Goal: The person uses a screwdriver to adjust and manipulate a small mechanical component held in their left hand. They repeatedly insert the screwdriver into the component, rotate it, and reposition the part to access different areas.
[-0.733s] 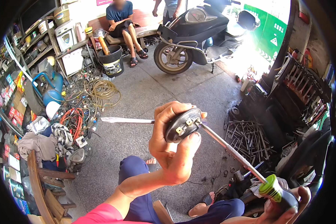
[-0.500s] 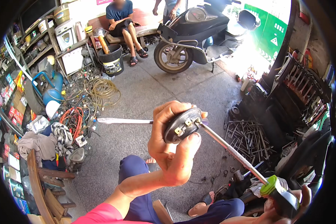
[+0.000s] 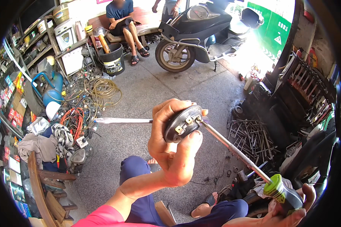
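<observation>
My left hand (image 3: 176,166) grips a round black horn (image 3: 174,130), its face with two brass spade terminals turned up toward me. The same hand also holds a slim metal rod (image 3: 134,121), which sticks out leftward and has a pale, flattened end; its other part is mostly hidden behind the horn. At the lower right, my right hand (image 3: 291,217) is around the green-and-black handle of a screwdriver (image 3: 235,150), fingers partly curled. The long shaft slants up to the left, and its tip meets the horn's face at a small fitting beside the terminals.
A black scooter (image 3: 201,34) stands ahead, near a seated person (image 3: 121,19) and another person partly in view. Cables and coiled hose (image 3: 104,92) litter the left. Loose metal tools (image 3: 252,140) and a wrench rack (image 3: 305,81) are on the right. A wooden chair (image 3: 38,185) stands lower left.
The screwdriver's handle has turned about its shaft, and my right fingers have shifted on it. My left hand and the horn appear slightly further left and higher.
</observation>
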Available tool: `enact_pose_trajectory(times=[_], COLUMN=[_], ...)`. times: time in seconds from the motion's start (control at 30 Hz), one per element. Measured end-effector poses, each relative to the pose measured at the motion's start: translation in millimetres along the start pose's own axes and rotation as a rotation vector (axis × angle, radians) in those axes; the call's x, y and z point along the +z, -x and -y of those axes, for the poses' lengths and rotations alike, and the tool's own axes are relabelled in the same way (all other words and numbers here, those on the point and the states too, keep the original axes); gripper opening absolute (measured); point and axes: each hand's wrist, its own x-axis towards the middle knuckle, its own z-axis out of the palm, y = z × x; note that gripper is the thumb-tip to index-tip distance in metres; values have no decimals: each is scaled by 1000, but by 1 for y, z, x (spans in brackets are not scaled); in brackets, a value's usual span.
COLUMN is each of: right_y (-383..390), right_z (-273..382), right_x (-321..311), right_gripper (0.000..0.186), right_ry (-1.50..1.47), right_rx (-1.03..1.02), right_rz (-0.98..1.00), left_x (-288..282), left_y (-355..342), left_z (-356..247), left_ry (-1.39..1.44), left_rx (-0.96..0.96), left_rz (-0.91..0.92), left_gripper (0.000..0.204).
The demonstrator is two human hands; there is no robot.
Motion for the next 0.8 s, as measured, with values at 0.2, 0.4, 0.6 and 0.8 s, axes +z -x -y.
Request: enact_pose_trajectory(times=[0.2,0.4,0.6,0.8], right_y=[0,-2,-3,-2], right_z=[-3,-6,-5,-4], right_x=[-2,3,7,8], right_gripper=[56,56,57,58], right_ry=[-131,-38,-11,22], right_rx=[15,-2,-7,-3], right_rz=[15,-17,-31,-59], left_x=[0,-1,1,1], left_y=[-1,-1,0,0], left_z=[0,1,2,2], left_ry=[-1,-19,-14,-19], left_rx=[15,22,0,-10], left_rz=[12,3,-16,-46], left_gripper=[45,45,43,41])
